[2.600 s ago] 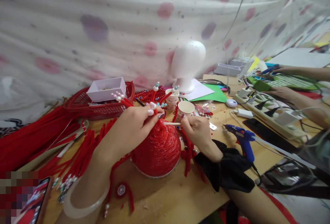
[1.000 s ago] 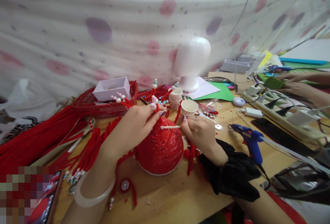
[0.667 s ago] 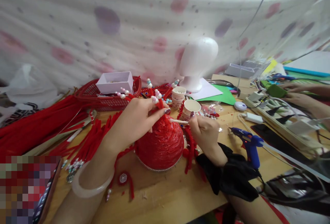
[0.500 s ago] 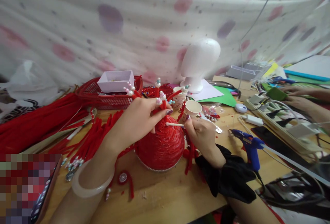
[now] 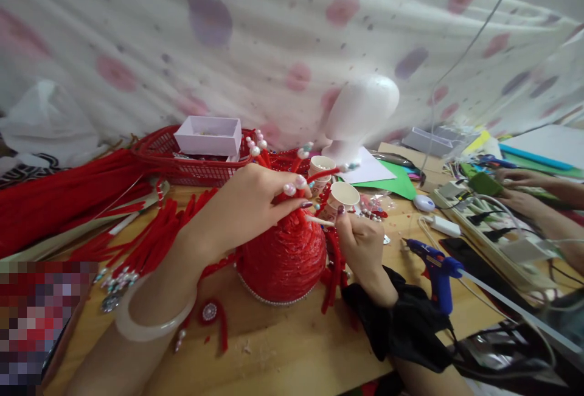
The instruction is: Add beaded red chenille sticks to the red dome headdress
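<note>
A red, glossy dome (image 5: pixel 283 268), wound in strands and edged with small pearls, stands on the wooden table. At its top, my left hand (image 5: pixel 246 201) is closed around red fuzzy stems; pearl beads (image 5: pixel 295 185) tip the stems. Several more pearl-tipped red stems (image 5: pixel 319 174) fan out above and beside the fingers. My right hand (image 5: pixel 362 244) pinches a white cotton swab (image 5: pixel 320 221) whose far end reaches the dome's upper right side, just under my left fingertips. Where the stems meet the dome is partly hidden by my left hand.
A blue glue gun (image 5: pixel 438 271) lies at right, near a power strip (image 5: pixel 495 244) and another person's hands (image 5: pixel 524 192). Behind are paper cups (image 5: pixel 345 194), a white foam head (image 5: pixel 365 107) and a red basket (image 5: pixel 196 171). Red stems (image 5: pixel 159 238) lie left.
The swab has moved up the dome, closer to the stem bases, and its tip is now harder to see. The stems above my left hand have shifted and lean further right.
</note>
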A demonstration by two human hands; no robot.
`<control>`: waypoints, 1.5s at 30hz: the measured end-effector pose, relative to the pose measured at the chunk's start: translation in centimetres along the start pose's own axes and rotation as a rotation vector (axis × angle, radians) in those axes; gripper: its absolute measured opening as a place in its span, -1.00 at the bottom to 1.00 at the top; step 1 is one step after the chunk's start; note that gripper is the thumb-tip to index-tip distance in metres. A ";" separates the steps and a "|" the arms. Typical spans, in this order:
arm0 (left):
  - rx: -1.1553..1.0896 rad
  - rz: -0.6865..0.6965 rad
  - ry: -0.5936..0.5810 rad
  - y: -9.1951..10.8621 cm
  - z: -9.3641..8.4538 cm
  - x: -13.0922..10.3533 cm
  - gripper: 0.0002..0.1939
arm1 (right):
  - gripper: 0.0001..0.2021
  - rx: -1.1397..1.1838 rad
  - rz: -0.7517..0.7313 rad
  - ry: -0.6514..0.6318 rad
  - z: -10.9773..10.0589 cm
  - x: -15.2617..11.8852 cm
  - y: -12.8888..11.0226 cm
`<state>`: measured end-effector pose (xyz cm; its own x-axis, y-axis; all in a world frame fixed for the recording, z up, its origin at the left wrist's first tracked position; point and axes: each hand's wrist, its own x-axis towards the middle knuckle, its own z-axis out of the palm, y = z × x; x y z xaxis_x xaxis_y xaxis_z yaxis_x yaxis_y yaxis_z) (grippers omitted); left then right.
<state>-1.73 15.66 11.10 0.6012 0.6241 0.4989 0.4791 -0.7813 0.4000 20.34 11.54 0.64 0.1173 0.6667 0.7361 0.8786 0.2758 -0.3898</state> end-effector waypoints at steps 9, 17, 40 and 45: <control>0.010 0.003 -0.011 0.2 0.0 0.1 -0.84 | -0.51 -0.044 -0.055 -0.057 -0.3 0.3 -0.2; -0.017 0.012 -0.017 0.0 0.1 0.1 -0.83 | -0.53 -0.091 0.060 0.033 -0.3 0.4 0.0; -0.001 0.019 -0.009 -0.1 0.3 0.3 -0.83 | -0.52 -0.027 -0.066 0.006 -0.4 0.2 0.1; 0.005 0.021 -0.015 -0.1 0.3 0.2 -0.83 | -0.50 -0.049 -0.109 -0.004 0.0 0.2 0.1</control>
<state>-1.43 15.89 10.91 0.6206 0.6078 0.4954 0.4698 -0.7941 0.3857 20.46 11.64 0.75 0.0185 0.6373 0.7704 0.9079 0.3121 -0.2800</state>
